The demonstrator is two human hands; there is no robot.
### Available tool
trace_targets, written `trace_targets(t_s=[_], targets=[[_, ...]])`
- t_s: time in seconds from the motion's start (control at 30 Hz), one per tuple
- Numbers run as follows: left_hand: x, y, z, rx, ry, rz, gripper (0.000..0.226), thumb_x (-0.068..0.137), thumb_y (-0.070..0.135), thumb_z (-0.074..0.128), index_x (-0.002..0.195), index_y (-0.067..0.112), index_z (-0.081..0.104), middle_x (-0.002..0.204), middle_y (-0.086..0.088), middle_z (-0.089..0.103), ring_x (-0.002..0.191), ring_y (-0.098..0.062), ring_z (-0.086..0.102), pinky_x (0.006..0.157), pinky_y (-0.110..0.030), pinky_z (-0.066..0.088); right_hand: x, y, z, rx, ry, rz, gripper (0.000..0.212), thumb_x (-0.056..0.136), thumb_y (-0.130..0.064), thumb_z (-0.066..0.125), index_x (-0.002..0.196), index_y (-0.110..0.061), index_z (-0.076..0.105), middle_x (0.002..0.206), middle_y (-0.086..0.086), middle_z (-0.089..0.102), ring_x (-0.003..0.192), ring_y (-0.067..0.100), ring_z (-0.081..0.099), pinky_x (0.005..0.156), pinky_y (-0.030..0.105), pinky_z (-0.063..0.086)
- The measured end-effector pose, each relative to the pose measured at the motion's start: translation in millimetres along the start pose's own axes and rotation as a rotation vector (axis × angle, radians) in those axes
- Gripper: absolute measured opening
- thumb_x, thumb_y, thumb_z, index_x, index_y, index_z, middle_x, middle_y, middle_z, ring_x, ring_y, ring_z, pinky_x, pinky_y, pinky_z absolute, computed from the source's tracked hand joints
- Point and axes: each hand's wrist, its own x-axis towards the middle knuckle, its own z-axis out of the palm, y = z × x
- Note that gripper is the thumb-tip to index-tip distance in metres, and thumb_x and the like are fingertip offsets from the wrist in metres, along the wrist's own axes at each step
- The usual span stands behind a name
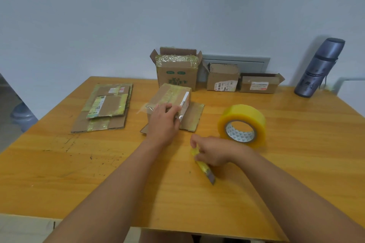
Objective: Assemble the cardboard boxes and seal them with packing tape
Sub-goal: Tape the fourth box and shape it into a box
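Left hand (164,116) is pressing flat-fingered on small box (169,99), smoothing tape; right hand (212,151), near box, is gripping yellow knife (203,165), fingers curled, 1 cut likely done.

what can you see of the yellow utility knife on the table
The yellow utility knife lies on the wooden table, near the tape roll. Its handle looks like yellow plastic; a grey metal blade tip sticks out at the end toward the person. The right hand covers its upper part, fingers curled round the handle. The rest is hidden.
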Motion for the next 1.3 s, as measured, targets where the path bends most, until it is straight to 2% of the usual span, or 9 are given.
trace_targets(t_s=[0.1, 0.2, 0.37, 0.57, 0.7, 0.87, 1.03, 1.2, 1.3], targets=[[0.4, -0.1, -2.0, -0.002, -0.027, -0.008, 0.034, 0.089, 0.018, 0.062, 0.123, 0.023, 0.064, 0.123, -0.005, 0.058, 0.118, -0.024, 0.048, 0.099, -0.039, 0.043, -9.0, -3.5, -22.3, -0.031, 0.464, -0.021, 0.019, 0.100, -0.038, 0.049, 0.107, -0.020, 0.047, 0.091, -0.001, 0.057, 0.087, 0.021, 0.053, 0.073, 0.037, 0.046], [0.8, 0.2, -3.7, 0.010, -0.050, -0.010, 0.034, 0.092, 0.019, 0.061, 0.125, 0.025, 0.062, 0.126, -0.005, 0.057, 0.120, -0.024, 0.047, 0.098, -0.040, 0.045, -18.3, 13.3, -48.2, -0.347, 0.862, 0.171, 0.026, 0.098, -0.033, 0.043, 0.116, -0.019, 0.057, 0.116, 0.003, 0.060, 0.110, 0.024, 0.050, 0.094, 0.041, 0.043], [-1.6, 5.3, -2.4, 0.107, -0.036, -0.058, 0.035, 0.096, 0.026, 0.057, 0.130, 0.030, 0.059, 0.133, -0.006, 0.056, 0.125, -0.027, 0.046, 0.105, -0.041, 0.038, -6.9, 36.5, -45.2, -0.335, 0.687, 0.317, 0.034, 0.102, -0.031, 0.034, 0.117, -0.017, 0.061, 0.120, 0.006, 0.059, 0.112, 0.027, 0.051, 0.097, 0.043, 0.040], [-3.2, 17.1, -7.2, 0.203, -0.023, -0.090, 0.045, 0.099, 0.034, 0.050, 0.143, 0.029, 0.043, 0.144, -0.003, 0.050, 0.133, -0.024, 0.041, 0.110, -0.036, 0.028, -1.2, 16.2, -45.0, -0.350, 0.877, 0.195, 0.026, 0.098, -0.025, 0.042, 0.101, -0.014, 0.065, 0.107, 0.005, 0.060, 0.109, 0.026, 0.053, 0.099, 0.040, 0.038], [-3.2, 12.2, -15.0, 0.282, -0.112, -0.129, 0.052, 0.089, 0.051, 0.058, 0.133, 0.030, 0.040, 0.142, 0.004, 0.052, 0.139, -0.024, 0.031, 0.110, -0.043, 0.018, 27.9, -18.6, -33.8, 0.135, 0.777, -0.024, 0.028, 0.100, -0.021, 0.042, 0.112, -0.008, 0.064, 0.112, 0.006, 0.062, 0.105, 0.024, 0.055, 0.088, 0.038, 0.046], [-8.6, -2.7, -25.3, 0.266, -0.178, -0.147, 0.051, 0.088, 0.063, 0.051, 0.135, 0.047, 0.042, 0.160, 0.005, 0.026, 0.151, -0.032, -0.003, 0.117, -0.056, -0.008, 71.6, -39.1, -20.2, 0.504, 0.645, 0.022, 0.030, 0.101, -0.023, 0.043, 0.124, -0.013, 0.059, 0.122, 0.008, 0.060, 0.113, 0.026, 0.056, 0.085, 0.034, 0.045], [-14.2, -23.4, -31.0, -0.023, -0.015, -0.220, 0.065, 0.089, 0.044, 0.062, 0.147, 0.027, 0.038, 0.159, -0.004, 0.026, 0.148, -0.026, 0.019, 0.118, -0.043, 0.021, 84.4, -42.4, -1.0, 0.647, 0.605, 0.040, 0.029, 0.095, -0.022, 0.047, 0.120, -0.021, 0.062, 0.109, -0.002, 0.068, 0.103, 0.021, 0.062, 0.085, 0.035, 0.051], [-16.9, -25.6, -24.0, -0.225, 0.111, -0.265, 0.054, 0.085, 0.043, 0.054, 0.130, 0.012, 0.058, 0.147, -0.006, 0.044, 0.138, -0.022, 0.034, 0.110, -0.036, 0.032, 80.6, -41.0, 10.6, 0.706, 0.618, -0.005, 0.073, 0.096, -0.027, 0.053, 0.155, -0.040, 0.012, 0.117, -0.010, 0.061, 0.104, 0.013, 0.060, 0.095, 0.040, 0.051], [-16.8, -23.1, -20.5, -0.266, 0.149, -0.280, 0.057, 0.079, 0.052, 0.045, 0.119, 0.018, 0.067, 0.145, -0.007, 0.043, 0.136, -0.025, 0.032, 0.105, -0.034, 0.031, 85.1, -35.1, 17.1, 0.633, 0.597, -0.019, 0.077, 0.096, -0.028, 0.053, 0.157, -0.040, 0.007, 0.133, -0.001, 0.060, 0.117, 0.020, 0.058, 0.099, 0.043, 0.050]])
